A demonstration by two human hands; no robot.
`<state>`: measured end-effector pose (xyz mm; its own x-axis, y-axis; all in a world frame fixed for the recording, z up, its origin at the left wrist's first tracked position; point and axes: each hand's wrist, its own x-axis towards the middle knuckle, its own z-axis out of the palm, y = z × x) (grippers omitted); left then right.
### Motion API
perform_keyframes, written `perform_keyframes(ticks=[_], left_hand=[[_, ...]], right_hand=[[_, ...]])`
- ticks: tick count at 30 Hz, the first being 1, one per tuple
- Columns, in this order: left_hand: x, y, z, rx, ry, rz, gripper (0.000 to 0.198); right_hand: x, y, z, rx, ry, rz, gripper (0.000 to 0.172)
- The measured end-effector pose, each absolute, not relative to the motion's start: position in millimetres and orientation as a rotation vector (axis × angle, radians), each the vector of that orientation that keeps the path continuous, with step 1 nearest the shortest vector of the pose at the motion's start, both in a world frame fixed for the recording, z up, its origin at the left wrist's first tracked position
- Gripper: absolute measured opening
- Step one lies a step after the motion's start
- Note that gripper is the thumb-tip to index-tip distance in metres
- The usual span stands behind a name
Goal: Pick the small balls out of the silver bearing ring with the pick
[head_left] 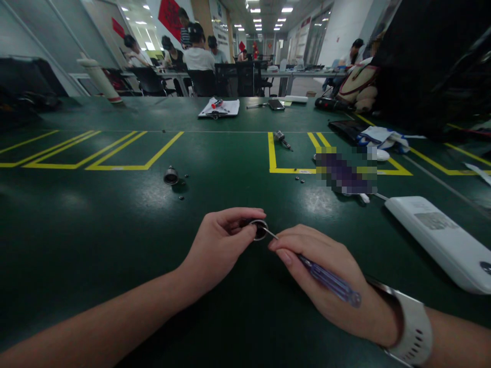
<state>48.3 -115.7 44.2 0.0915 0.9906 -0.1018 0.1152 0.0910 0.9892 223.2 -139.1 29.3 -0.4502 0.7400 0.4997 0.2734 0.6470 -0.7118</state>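
Observation:
My left hand (pixel 226 237) is closed around a small round metal part with a hollow, cup-like opening (pixel 261 223) that faces right. My right hand (pixel 322 271) grips a screwdriver with a clear purple handle (pixel 332 282). Its thin shaft runs into the mouth of the cup-like part; the tip is hidden inside. Beyond my left hand, a similar dark metal cup-shaped part (pixel 171 176) lies on the green table (pixel 115 220), with small nuts (pixel 181 198) near it. A metal piece with a thin pointed end (pixel 283 140) lies further back.
At right lie a white power bank (pixel 441 240) with a cable, a blurred-out phone-like object (pixel 345 174) and a cloth (pixel 383 138). Small nuts (pixel 299 180) sit by the yellow tape (pixel 272 153). A clipboard with paper (pixel 226 108) lies at the back. People sit at far desks.

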Motion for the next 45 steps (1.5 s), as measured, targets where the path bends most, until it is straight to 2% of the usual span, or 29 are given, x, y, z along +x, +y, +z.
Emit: perform_keyframes(ticks=[17,26,32,35,39,41,43,45], left_hand=[[49.5,-115.3,43.5,1.316,1.29,1.038,0.014],[47.7,-113.2,40.4,1.302,1.237,1.024,0.016],[38.3,-100.2,31.9,1.404,1.172,0.9,0.048],[30.4,-88.5,29.3,1.658,1.229,0.921,0.038],[19.8,-66.4,26.0,2.061,1.319,0.865,0.042],[16.1,-53.5,23.6,2.233,1.335,0.827,0.038],[14.0,-41.0,20.7,2.333,1.34,0.845,0.028],[13.0,-30.3,17.4,2.393,1.333,0.872,0.027]], right_hand=[[222.6,-142.1,32.0,-0.758,-2.151,0.569,0.016],[224.0,-142.1,25.1,-0.734,-2.069,0.632,0.019],[225.9,-138.2,35.0,-0.941,-1.872,0.808,0.014],[227.2,-131.5,37.9,-1.062,-1.792,0.982,0.017],[227.7,-116.6,38.1,-1.023,-1.578,1.333,0.029],[225.2,-107.9,37.5,-0.96,-1.48,1.41,0.034],[219.8,-99.0,35.8,-0.91,-1.422,1.39,0.031],[212.1,-90.2,32.1,-0.856,-1.382,1.366,0.023]])
